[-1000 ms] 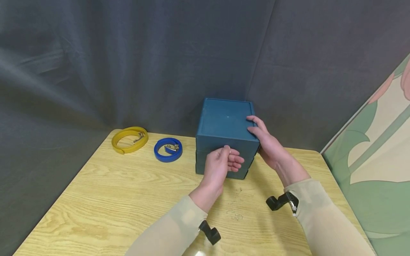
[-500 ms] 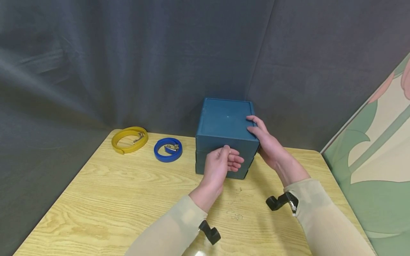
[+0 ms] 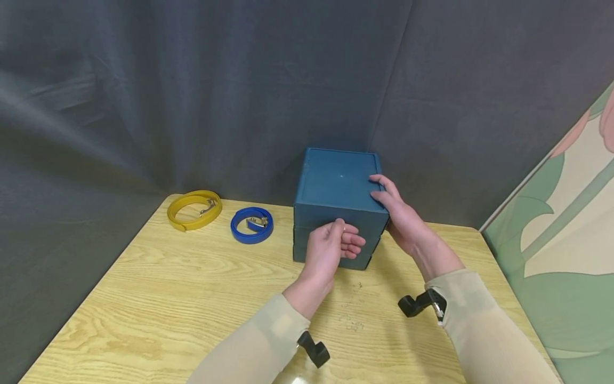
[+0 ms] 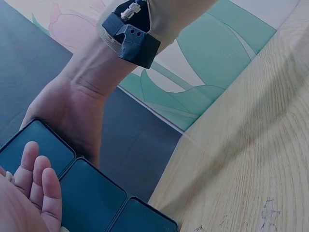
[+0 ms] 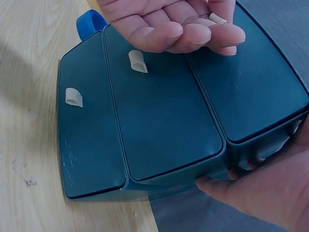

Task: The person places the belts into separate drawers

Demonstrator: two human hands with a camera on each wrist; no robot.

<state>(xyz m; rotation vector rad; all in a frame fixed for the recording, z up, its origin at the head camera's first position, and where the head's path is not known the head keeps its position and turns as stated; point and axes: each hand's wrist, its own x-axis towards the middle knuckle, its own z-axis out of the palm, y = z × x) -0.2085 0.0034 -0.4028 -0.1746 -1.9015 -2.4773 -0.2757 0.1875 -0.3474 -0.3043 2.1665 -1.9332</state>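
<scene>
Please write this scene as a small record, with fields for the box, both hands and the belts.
Surface: wooden table
Box: teal drawer box, three stacked drawers, none plainly pulled out
Left hand: the left hand pinches the cream top tab
Right hand: the right hand holds the box at its upper right edge
Other tabs: middle tab and bottom tab, both untouched
Belts: yellow belt and blue belt, coiled, left of the box; blue nearer
Backdrop: dark curtain
</scene>
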